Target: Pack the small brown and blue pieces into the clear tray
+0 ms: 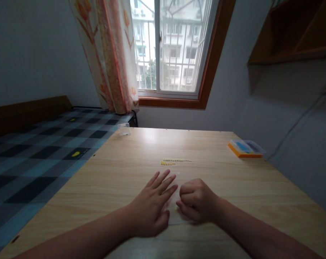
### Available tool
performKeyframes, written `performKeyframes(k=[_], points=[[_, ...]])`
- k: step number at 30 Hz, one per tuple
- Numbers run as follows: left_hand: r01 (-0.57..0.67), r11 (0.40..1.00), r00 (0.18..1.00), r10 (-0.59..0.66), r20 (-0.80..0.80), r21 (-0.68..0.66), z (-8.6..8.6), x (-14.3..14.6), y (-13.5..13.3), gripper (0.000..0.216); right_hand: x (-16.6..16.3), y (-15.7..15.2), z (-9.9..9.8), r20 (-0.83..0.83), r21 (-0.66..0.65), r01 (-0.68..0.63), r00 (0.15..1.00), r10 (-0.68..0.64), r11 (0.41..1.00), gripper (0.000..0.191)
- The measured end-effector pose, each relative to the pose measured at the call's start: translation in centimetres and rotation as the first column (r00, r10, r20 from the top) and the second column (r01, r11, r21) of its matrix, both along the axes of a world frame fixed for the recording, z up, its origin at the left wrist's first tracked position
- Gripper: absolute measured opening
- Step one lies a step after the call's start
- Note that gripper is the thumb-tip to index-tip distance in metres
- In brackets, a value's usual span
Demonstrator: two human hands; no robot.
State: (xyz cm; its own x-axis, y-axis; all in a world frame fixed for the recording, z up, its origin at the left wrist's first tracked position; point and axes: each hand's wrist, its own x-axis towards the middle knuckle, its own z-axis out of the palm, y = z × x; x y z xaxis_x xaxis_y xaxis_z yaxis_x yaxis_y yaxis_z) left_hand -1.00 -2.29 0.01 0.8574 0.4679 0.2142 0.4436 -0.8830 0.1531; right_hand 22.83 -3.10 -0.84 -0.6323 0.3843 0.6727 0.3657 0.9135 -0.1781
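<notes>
My left hand lies flat on the wooden table, fingers stretched out and slightly apart, pressing on a thin clear sheet. My right hand rests just to its right, fingers curled into a loose fist with the fingertips pinched near the sheet's edge; what they hold, if anything, is too small to see. A short way beyond both hands lie two rows of small yellow beads on the table.
An orange and blue plastic box sits at the table's far right. A small clear container stands at the far left corner. A bed with a checked cover adjoins the table's left side. Behind are a window and curtain.
</notes>
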Motion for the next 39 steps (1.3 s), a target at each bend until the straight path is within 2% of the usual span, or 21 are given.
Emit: performKeyframes(k=[7,14,21,27,30,33,36,39], points=[[-0.021,0.982,0.997,0.006,-0.079,-0.188,0.0,-0.3,0.6,0.074,0.5,-0.2,-0.1,0.076,-0.115,-0.024,0.997,0.033,0.993,0.036],[-0.013,0.967,0.997,-0.006,-0.073,-0.254,0.3,-0.5,0.8,0.068,1.0,0.0,-0.6,0.123,-0.203,-0.051,0.989,0.077,0.978,0.026],[-0.030,0.950,0.997,0.008,-0.072,-0.312,0.3,-0.5,0.9,0.102,0.9,0.0,-0.3,0.138,-0.191,-0.036,0.988,0.064,0.981,0.025],[-0.075,0.927,0.997,0.060,-0.051,-0.368,0.1,-0.5,1.1,0.106,0.8,0.0,-0.5,0.142,-0.159,-0.046,0.987,0.069,0.986,0.023],[-0.068,0.925,0.998,0.058,-0.037,-0.374,0.3,-0.4,1.2,0.102,1.1,0.1,0.3,0.110,-0.166,-0.043,0.992,0.062,0.985,0.024],[-0.063,0.927,0.998,0.049,-0.049,-0.371,0.7,-0.2,1.1,0.103,1.7,0.0,2.0,0.094,-0.144,-0.029,0.995,0.042,0.989,0.027],[-0.038,0.927,0.998,0.017,-0.059,-0.373,0.9,-0.1,1.0,0.105,2.3,-0.6,3.5,0.193,-0.131,0.012,0.981,0.014,0.991,0.026],[-0.009,0.930,0.999,-0.007,-0.044,-0.367,0.8,-0.1,0.9,0.106,2.6,-1.5,4.0,0.326,-0.151,0.028,0.945,0.023,0.988,0.025]])
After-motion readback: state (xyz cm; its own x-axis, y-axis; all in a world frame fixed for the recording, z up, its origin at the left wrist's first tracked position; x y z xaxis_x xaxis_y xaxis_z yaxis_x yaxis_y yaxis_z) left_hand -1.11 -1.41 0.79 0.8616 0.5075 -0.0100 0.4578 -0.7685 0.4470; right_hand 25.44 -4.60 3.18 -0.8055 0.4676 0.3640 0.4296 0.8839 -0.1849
